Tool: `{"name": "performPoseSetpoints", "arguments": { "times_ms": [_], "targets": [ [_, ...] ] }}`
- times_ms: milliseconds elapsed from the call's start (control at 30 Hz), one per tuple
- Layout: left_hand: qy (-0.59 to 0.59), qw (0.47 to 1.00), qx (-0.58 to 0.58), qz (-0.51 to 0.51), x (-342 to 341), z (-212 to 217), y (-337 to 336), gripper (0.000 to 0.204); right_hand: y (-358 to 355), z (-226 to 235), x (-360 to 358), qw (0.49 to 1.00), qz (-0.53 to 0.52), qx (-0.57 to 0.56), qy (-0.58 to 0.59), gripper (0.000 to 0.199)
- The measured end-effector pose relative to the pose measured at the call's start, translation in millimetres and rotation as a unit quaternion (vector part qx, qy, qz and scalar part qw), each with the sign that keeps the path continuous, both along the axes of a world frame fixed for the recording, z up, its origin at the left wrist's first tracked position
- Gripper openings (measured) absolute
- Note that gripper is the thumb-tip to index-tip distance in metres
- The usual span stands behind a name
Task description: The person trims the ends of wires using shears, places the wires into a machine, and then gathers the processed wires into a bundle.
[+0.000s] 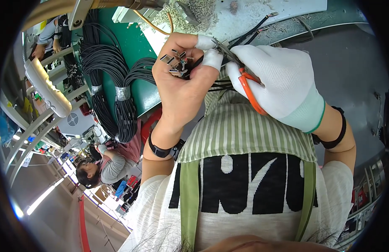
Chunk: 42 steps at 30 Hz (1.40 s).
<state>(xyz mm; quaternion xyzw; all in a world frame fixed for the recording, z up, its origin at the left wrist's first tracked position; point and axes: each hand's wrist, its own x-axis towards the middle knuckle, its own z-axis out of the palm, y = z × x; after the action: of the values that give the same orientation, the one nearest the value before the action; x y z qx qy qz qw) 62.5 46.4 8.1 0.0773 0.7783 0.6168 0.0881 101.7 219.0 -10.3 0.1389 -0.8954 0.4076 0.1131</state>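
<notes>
My left hand is bare except for white finger cots on two fingertips. It grips a bunch of thin black cables whose metal connector ends stick out between the fingers. My right hand, in a white knitted glove, holds an orange-handled cutting tool. The tool's metal tip touches the cables just beside my left fingertips. More black cable ends run up past the tool toward the bench.
A green bench carries large coils of black cable taped with silver bands. A pale tray holds small metal parts. Another person sits at lower left, and another one stands at the upper left. My striped apron fills the middle.
</notes>
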Motion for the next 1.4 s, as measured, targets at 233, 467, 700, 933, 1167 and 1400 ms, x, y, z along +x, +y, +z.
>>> {"name": "performPoseSetpoints", "arguments": {
  "times_ms": [233,467,700,933,1167,1400],
  "targets": [
    [0.022,1.000,-0.008,0.011,-2.0,0.5,3.9,0.029,-1.2,0.6,1.1,0.990,0.039,-0.133,-0.039,0.013],
    [0.223,0.968,-0.063,-0.092,-2.8,-8.2,-7.5,0.028,-3.1,-2.5,0.6,0.981,0.042,-0.158,-0.107,0.013],
    [0.038,0.999,0.007,-0.012,-2.4,-6.8,-8.4,0.021,-10.1,-8.1,-2.8,0.997,-0.004,-0.075,0.000,0.011],
    [-0.015,1.000,0.009,0.000,-2.8,-5.4,-9.7,0.014,-7.6,-2.6,-8.0,0.944,0.089,-0.216,-0.233,0.014],
    [-0.279,0.942,0.188,0.004,-8.8,-18.2,-27.1,0.012,-13.7,-18.4,-13.5,0.960,0.117,-0.187,-0.172,0.019],
    [-0.252,0.930,0.265,0.046,-53.1,-32.7,-38.6,0.008,3.5,-1.7,-57.9,0.926,0.060,-0.260,-0.266,0.022]
  ]
}}
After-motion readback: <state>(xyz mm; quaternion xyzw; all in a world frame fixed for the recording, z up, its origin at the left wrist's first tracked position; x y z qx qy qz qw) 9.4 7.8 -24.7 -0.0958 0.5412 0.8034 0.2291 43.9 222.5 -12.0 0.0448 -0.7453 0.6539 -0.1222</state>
